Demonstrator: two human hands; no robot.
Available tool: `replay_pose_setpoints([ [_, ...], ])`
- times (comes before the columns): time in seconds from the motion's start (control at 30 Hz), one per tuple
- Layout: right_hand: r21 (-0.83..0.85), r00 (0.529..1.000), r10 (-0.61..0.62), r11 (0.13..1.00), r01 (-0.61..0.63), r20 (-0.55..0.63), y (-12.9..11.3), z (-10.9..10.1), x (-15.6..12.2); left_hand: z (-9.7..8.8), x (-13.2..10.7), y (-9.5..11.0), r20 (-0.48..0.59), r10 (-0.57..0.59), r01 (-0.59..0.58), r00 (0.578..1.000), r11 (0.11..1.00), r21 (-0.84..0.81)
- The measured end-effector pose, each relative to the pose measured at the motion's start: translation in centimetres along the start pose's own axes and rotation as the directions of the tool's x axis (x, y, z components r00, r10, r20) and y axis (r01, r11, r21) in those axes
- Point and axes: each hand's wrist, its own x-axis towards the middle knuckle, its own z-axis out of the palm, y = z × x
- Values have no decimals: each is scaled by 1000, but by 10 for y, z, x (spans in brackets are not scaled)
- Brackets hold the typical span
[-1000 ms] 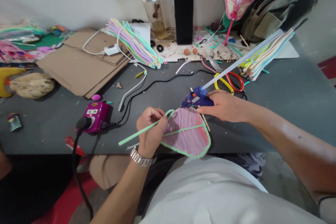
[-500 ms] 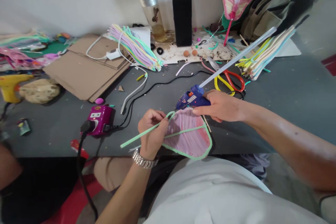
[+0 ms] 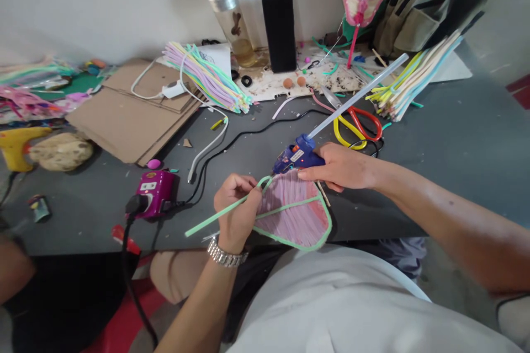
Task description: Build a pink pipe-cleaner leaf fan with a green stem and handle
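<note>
My left hand (image 3: 236, 209), with a metal watch at the wrist, pinches a pale green pipe cleaner (image 3: 211, 219) bent over at the top edge of a leaf-shaped panel (image 3: 292, 220). The panel is lilac and pink, rimmed in green, with a green strip across its middle. A blue hot glue gun (image 3: 304, 153) is in my right hand (image 3: 343, 164), its nozzle at the panel's upper edge near the bent pipe cleaner. A long translucent glue stick (image 3: 360, 95) sticks out of its back. The fingers of my right hand also touch the panel's edge.
Red and yellow-handled scissors (image 3: 364, 124) lie behind my right hand. A purple power socket box (image 3: 156, 193) stands left. Further back are cardboard sheets (image 3: 128, 116), pipe cleaner bundles (image 3: 207, 77), a phone (image 3: 279, 33) and a bottle (image 3: 232, 22). Another person sits at far left.
The camera view has shifted slightly, so everything sits a little further left. Both hands keep nearly the same pose on the pipe cleaner and glue gun.
</note>
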Motion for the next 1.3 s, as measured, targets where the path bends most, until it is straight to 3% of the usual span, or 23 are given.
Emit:
replay_pose_setpoints([
  [0.67, 91, 1000, 15, 996, -18, 27, 8, 2, 0, 0, 1, -3, 3, 5, -5, 1000, 1000, -19],
  [1.3, 76, 999, 18, 997, -22, 49, 8, 9, 4, 0, 0, -3, 3, -3, 4, 1000, 1000, -9],
])
